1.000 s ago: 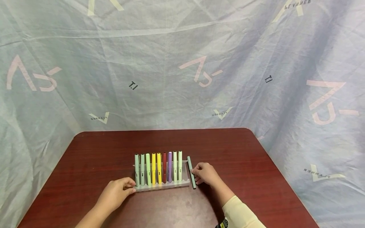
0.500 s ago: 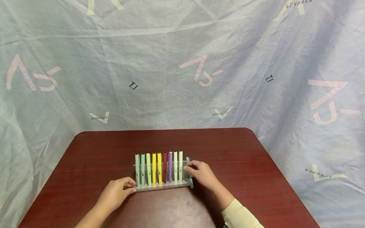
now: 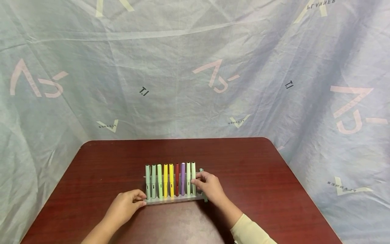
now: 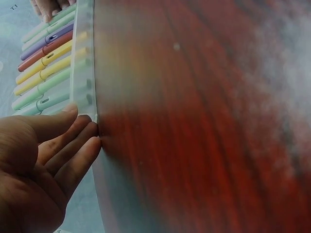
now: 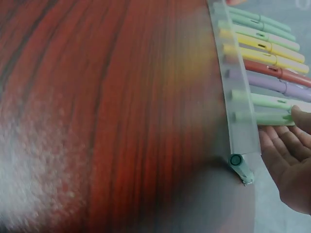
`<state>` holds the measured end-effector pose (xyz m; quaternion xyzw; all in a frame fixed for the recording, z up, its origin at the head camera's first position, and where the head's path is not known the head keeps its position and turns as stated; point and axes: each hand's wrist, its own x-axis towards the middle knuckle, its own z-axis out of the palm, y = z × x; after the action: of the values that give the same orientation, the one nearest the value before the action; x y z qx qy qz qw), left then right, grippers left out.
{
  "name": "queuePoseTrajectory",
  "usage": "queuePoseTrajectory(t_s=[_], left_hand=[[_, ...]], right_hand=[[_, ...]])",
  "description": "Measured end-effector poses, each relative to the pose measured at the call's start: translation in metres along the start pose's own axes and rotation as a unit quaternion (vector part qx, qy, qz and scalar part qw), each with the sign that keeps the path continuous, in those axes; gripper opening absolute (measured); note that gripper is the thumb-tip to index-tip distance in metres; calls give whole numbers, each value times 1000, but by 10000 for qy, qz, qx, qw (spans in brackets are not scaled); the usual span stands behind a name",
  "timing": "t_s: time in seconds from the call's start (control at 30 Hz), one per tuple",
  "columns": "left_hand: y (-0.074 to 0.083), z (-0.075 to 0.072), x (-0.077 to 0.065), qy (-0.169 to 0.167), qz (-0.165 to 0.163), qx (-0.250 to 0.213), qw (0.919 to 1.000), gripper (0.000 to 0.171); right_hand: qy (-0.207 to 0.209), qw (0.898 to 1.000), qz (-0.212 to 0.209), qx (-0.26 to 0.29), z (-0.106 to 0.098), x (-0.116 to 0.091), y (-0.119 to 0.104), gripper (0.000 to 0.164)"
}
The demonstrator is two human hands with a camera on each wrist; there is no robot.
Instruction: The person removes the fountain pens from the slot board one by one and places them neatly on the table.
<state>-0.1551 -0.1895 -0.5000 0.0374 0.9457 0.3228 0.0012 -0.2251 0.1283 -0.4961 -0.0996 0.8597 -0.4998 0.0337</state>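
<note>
A clear plastic pen rack (image 3: pixel 170 201) bears a row of capped pens, leaning back side by side. From the left come grey-green pens (image 3: pixel 147 181), a light green pen (image 3: pixel 159 181), yellow pens (image 3: pixel 166 179), a red pen (image 3: pixel 177 179), a purple pen (image 3: pixel 182 179) and pale green pens (image 3: pixel 188 176). My left hand (image 3: pixel 123 207) pinches the rack's front left corner between thumb and fingers. The thumb and fingers of my right hand (image 3: pixel 211 189) grip the rightmost pale green pen (image 5: pixel 267 118). Beside the rack's right end lies another grey-green pen (image 5: pixel 239 167), partly hidden by the right hand in the head view.
The rack stands on a dark red wood-grain table (image 3: pixel 106 162). Grey printed cloth (image 3: pixel 170 67) hangs behind the table and along both sides.
My right hand has left the loose grey-green pen and moved left to the rightmost pale green pen. The loose pen has shifted against the rack's end. My left hand stays at the corner.
</note>
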Motion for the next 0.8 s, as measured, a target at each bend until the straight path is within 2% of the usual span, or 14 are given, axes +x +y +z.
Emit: queuePoseTrajectory(t_s=[0.1, 0.2, 0.3, 0.37, 0.57, 0.8], left_hand=[[0, 1, 0, -12, -6, -6, 10000, 14], [0, 0, 0, -20, -25, -7, 10000, 14], [1, 0, 0, -50, -56, -12, 10000, 13], [1, -1, 0, -76, -79, -13, 9999, 13], [2, 0, 0, -62, -59, -4, 10000, 14], [2, -1, 0, -69, -53, 5, 10000, 14]], right_hand=[[244, 9996, -117, 75, -4, -1, -5, 16], [362, 9962, -251, 756, -8, -1, -9, 16], [225, 9884, -188, 1490, -11, -2, -9, 21], [26, 9852, -87, 1709, -11, -2, -7, 24], [-477, 9816, 21, 1851, -11, -7, 5, 25], [-494, 9821, 148, 1810, -19, -11, 11, 24]])
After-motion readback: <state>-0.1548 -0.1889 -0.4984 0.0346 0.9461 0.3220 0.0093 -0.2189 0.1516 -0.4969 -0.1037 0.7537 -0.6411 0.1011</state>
